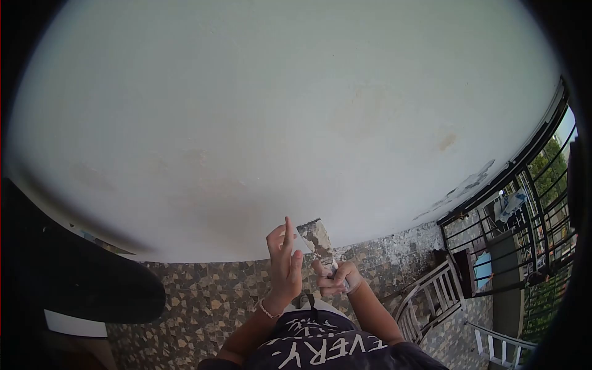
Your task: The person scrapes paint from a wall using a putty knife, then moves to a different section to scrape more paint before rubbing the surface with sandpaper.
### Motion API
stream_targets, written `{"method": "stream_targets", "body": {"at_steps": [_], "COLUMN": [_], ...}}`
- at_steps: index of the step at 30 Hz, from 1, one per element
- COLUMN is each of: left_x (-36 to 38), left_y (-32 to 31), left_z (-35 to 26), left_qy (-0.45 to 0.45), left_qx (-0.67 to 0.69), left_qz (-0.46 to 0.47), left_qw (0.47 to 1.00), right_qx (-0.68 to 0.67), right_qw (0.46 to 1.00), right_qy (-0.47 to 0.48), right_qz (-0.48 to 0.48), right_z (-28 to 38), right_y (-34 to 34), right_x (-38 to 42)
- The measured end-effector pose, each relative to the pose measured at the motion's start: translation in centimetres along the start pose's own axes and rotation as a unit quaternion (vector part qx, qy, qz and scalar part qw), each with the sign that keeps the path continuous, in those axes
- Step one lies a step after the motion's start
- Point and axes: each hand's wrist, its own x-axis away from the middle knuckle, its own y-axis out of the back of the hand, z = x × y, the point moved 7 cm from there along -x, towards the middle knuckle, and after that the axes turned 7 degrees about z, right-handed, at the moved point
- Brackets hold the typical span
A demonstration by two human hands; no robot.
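Nearest: dark shirt (327, 353) with white lettering, lower edge of view. Both forearms reach forward from it; a bracelet (270, 310) sits on the left wrist.

Left hand (285, 268): grasping nothing, index finger raised, thumb apart. It is beside the blade; contact between them not evident.

Right hand (338, 279): closed around the handle of a scraper (316, 239), blade pointing up and away from the body, in front of the wall's lower edge. Blade face coated unevenly with pale and dark residue. Whether this is fresh material or old crust: cannot tell.

Below and beyond: speckled floor (203, 293), with whitish scatter near the wall's foot at right. A large black object (92, 271), unidentified, at left; a slatted chair (431, 299) at right.

Wall (277, 92): most of the surface pale and fairly even. Marks remaining: faint reddish blotches low at left of centre, a tan spot (448, 142) at right, and a dark, broken patch (472, 182) near the grille. Judgement: surface condition uneven, right end roughest; the proportion already worked cannot be determined. Blade appears clear of the wall.

Farthest: black metal grille (531, 179), greenery (550, 168) behind it.
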Motion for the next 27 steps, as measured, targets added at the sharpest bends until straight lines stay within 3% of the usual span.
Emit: {"method": "stream_targets", "body": {"at_steps": [9, 18, 21, 24, 27], "left_x": [3.0, 4.0, 3.7, 2.6, 1.4], "left_y": [-1.9, 0.7, 2.0, 3.3, 4.0], "left_z": [-2.7, -2.6, -2.6, -0.9, -0.3], "left_qy": [0.042, 0.082, 0.102, 0.124, 0.045], "left_qx": [-0.155, -0.384, -0.380, -0.290, -0.154], "left_qz": [-0.021, -0.028, -0.067, -0.091, -0.039], "left_qw": [0.987, 0.919, 0.917, 0.945, 0.986], "right_qx": [-0.022, -0.047, -0.047, -0.003, -0.008], "right_qw": [0.996, 0.991, 0.991, 0.993, 0.992], "right_qy": [-0.077, -0.120, -0.117, -0.116, -0.124], "right_qz": [0.028, 0.042, 0.035, -0.028, -0.017], "right_z": [-1.4, -2.3, -2.5, -2.5, -2.8], "right_y": [1.4, 0.9, 0.9, 1.8, 1.2], "right_x": [0.6, 0.7, 1.0, 1.4, 1.3]}}
